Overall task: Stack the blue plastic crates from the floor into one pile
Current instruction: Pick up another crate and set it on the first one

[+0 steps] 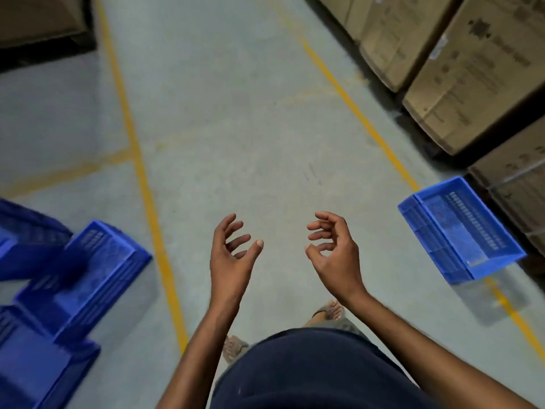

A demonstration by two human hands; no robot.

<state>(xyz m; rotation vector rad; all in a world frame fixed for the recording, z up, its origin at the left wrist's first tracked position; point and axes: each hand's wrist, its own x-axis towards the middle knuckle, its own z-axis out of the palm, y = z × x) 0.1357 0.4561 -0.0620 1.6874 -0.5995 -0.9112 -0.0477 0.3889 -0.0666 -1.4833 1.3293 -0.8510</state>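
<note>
Overhead, left hand (233, 255) and right hand (336, 255) empty, fingers loosely spread; 1 blue crate (460, 228) right, beside cardboard boxes (472, 84); blue crates (73, 281) clustered left

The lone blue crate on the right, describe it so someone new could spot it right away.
Follow the row of cardboard boxes along the right side of the aisle. At its near end, a blue crate sits over the yellow floor line, open side up and empty. Unlike the blue crates crowded together on the left, it stands alone.
</note>
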